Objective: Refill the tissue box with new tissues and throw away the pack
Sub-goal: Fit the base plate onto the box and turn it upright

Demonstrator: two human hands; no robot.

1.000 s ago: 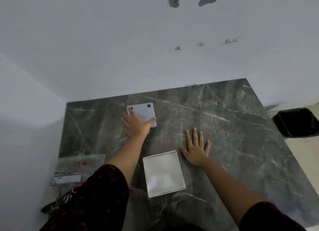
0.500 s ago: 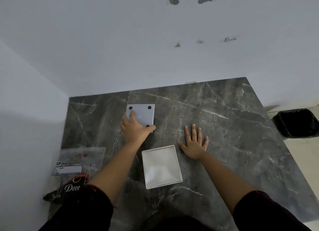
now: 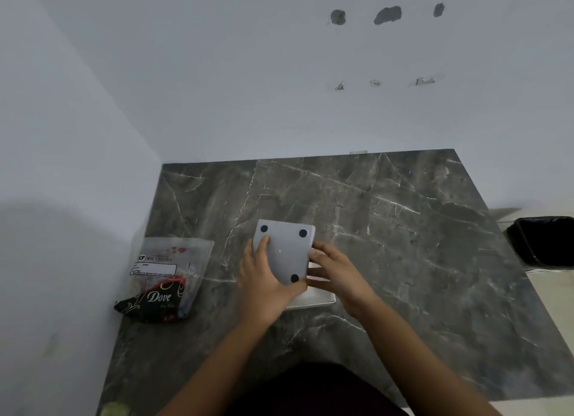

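A grey square tissue box base (image 3: 285,251) with black round feet is lifted over the white tissue box (image 3: 318,297), which lies on the dark marble table (image 3: 403,229) mostly hidden beneath it. My left hand (image 3: 264,286) grips the base from its near left side, fingers spread on top. On the base's right edge, my right hand (image 3: 337,272) pinches it just above the box. A clear plastic tissue pack (image 3: 166,276) with a label and a dark "Dove" print lies at the table's left, untouched.
A black-lined waste bin (image 3: 543,241) stands on the floor past the table's right edge. White walls close the table in at the back and the left. A small yellow-green object (image 3: 115,409) shows at the near left corner.
My left hand has carried the grey base from the far side of the table back over the white box. My right hand left the tabletop and took hold of the base's right edge.
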